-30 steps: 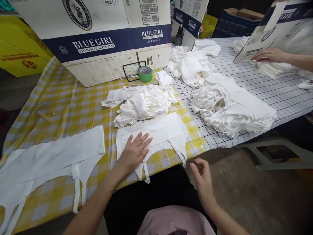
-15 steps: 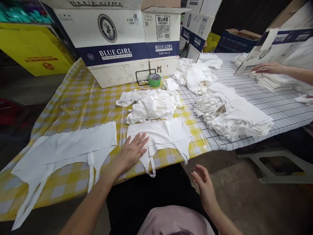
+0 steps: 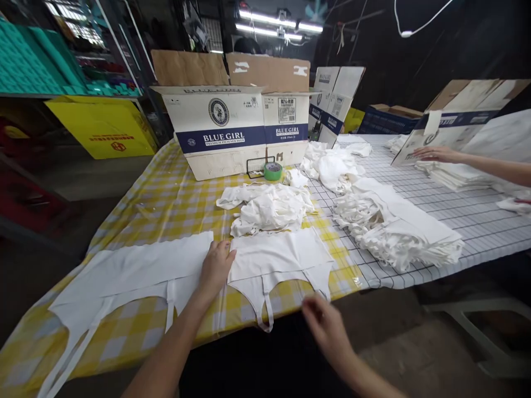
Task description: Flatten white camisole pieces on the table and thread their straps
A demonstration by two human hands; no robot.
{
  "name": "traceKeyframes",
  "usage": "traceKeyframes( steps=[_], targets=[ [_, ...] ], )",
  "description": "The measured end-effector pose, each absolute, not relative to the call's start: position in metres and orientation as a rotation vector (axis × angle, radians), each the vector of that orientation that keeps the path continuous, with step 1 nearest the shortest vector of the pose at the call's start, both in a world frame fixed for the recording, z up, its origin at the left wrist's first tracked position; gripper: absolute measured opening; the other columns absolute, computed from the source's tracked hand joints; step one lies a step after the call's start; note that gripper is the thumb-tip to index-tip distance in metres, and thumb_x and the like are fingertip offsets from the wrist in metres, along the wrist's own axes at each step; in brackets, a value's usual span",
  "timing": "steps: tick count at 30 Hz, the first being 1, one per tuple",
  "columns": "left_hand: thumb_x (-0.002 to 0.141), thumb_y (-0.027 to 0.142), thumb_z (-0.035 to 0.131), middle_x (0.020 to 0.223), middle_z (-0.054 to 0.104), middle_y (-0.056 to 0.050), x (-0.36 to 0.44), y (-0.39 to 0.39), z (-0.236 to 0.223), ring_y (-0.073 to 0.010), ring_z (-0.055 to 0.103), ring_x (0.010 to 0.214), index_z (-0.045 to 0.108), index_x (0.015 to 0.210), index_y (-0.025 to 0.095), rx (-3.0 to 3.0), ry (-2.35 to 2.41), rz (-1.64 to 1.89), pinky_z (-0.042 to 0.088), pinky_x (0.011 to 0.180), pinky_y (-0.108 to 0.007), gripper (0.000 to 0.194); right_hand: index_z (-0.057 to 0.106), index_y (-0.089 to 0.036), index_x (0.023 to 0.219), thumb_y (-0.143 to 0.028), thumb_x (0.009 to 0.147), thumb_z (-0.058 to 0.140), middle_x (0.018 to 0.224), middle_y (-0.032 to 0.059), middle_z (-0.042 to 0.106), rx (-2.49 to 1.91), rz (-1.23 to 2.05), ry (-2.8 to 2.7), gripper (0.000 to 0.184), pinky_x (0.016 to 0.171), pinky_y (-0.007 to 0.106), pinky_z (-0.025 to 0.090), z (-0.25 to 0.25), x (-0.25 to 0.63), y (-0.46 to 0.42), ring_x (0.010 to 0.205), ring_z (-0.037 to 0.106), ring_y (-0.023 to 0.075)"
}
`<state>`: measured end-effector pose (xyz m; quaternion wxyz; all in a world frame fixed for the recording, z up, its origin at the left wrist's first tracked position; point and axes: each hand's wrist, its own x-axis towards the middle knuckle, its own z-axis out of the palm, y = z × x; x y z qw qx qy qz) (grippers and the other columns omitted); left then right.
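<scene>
A small white camisole top (image 3: 269, 255) lies flat near the table's front edge, its thin straps toward me. My left hand (image 3: 216, 268) is at its upper left corner, fingers bent and closed on the edge of the cloth. Just below the straps at the lower right is my right hand (image 3: 326, 326), curled and smeared by motion; whether it grips a strap cannot be seen. To the left lies a larger white camisole top (image 3: 136, 268), spread flat with its straps reaching over the table edge. Behind the middle top sits a crumpled heap of white garments (image 3: 274, 207).
A Blue Girl carton (image 3: 224, 160) stands at the back, with a roll of green tape (image 3: 272, 171) before it. On the right are a stack of white tops (image 3: 406, 215) and another person's hand (image 3: 440, 155) by a carton. A stool (image 3: 489, 331) stands below.
My left hand has gone from lying flat on the middle top to its upper left corner. My right hand has moved left, closer to the straps. The view has tilted upward.
</scene>
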<state>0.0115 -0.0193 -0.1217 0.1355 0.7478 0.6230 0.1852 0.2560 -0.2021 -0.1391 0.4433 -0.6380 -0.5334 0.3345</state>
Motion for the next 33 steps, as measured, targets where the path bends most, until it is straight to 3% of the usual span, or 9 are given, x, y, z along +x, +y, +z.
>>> traceKeyframes(
  steps=[4, 8, 11, 14, 16, 19, 25, 33],
  targets=[
    [0.074, 0.038, 0.052, 0.093, 0.061, -0.016, 0.020, 0.008, -0.118, -0.0283, 0.060, 0.084, 0.059, 0.081, 0.014, 1.967, 1.933, 0.375, 0.044, 0.068, -0.036, 0.026, 0.053, -0.017, 0.097, -0.032, 0.079, 0.049, 0.094, 0.0084, 0.055, -1.947, 0.467, -1.323, 0.024, 0.072, 0.032, 0.039, -0.102, 0.325, -0.104, 0.082, 0.051, 0.0211],
    [0.061, 0.024, 0.062, 0.058, 0.058, -0.004, 0.022, 0.019, -0.111, -0.0219, 0.059, 0.064, 0.052, 0.054, 0.016, 1.892, 1.782, 0.414, 0.039, 0.057, -0.028, 0.014, 0.052, -0.016, 0.068, -0.027, 0.063, 0.064, 0.064, 0.0025, 0.052, -2.026, 0.580, -1.384, 0.017, 0.058, 0.029, 0.036, -0.089, 0.344, -0.038, 0.064, 0.049, 0.0185],
    [0.066, 0.025, 0.058, 0.061, 0.059, -0.001, 0.012, 0.010, -0.098, -0.0180, 0.058, 0.063, 0.056, 0.061, 0.015, 1.842, 1.656, 0.548, 0.038, 0.055, -0.024, 0.011, 0.046, -0.017, 0.057, -0.028, 0.065, 0.062, 0.053, -0.0030, 0.044, -1.938, 0.741, -1.534, 0.021, 0.052, 0.025, 0.033, -0.077, 0.344, -0.035, 0.054, 0.045, 0.0132],
    [0.074, 0.033, 0.055, 0.078, 0.065, -0.003, -0.003, -0.003, -0.068, -0.0172, 0.060, 0.072, 0.060, 0.085, 0.014, 1.627, 1.298, 0.801, 0.043, 0.061, -0.024, 0.022, 0.049, -0.017, 0.068, -0.037, 0.076, 0.053, 0.064, -0.0024, 0.050, -1.689, 0.901, -1.647, 0.022, 0.058, 0.024, 0.038, -0.045, 0.352, -0.048, 0.062, 0.048, 0.0125],
    [0.071, 0.034, 0.062, 0.085, 0.066, -0.004, -0.014, -0.007, -0.038, -0.0173, 0.060, 0.076, 0.060, 0.093, 0.014, 1.427, 1.018, 0.972, 0.045, 0.067, -0.025, 0.029, 0.050, -0.017, 0.076, -0.039, 0.080, 0.051, 0.073, -0.0007, 0.053, -1.453, 1.031, -1.657, 0.022, 0.063, 0.025, 0.040, -0.012, 0.359, -0.055, 0.068, 0.050, 0.0134],
    [0.064, 0.030, 0.071, 0.085, 0.067, -0.003, -0.027, -0.004, 0.009, -0.0157, 0.060, 0.075, 0.061, 0.091, 0.016, 1.299, 0.870, 1.147, 0.045, 0.067, -0.024, 0.032, 0.049, -0.018, 0.078, -0.040, 0.078, 0.058, 0.074, -0.0004, 0.053, -1.244, 1.071, -1.619, 0.023, 0.062, 0.025, 0.040, 0.043, 0.363, -0.057, 0.069, 0.049, 0.0134],
    [0.058, 0.029, 0.077, 0.081, 0.069, -0.007, -0.046, 0.012, 0.084, -0.0182, 0.063, 0.072, 0.066, 0.087, 0.012, 1.301, 0.812, 1.351, 0.049, 0.067, -0.026, 0.035, 0.047, -0.019, 0.077, -0.041, 0.073, 0.065, 0.072, -0.0013, 0.053, -1.069, 0.839, -1.642, 0.028, 0.058, 0.024, 0.037, 0.126, 0.339, -0.035, 0.065, 0.048, 0.0125],
    [0.060, 0.029, 0.076, 0.078, 0.070, -0.007, -0.090, -0.004, 0.124, -0.0158, 0.063, 0.067, 0.068, 0.081, 0.011, 1.206, 0.802, 1.576, 0.052, 0.063, -0.024, 0.029, 0.049, -0.019, 0.074, -0.037, 0.068, 0.069, 0.065, -0.0043, 0.051, -0.842, 0.783, -1.648, 0.027, 0.056, 0.023, 0.035, 0.156, 0.292, -0.007, 0.057, 0.045, 0.0093]
  ],
)
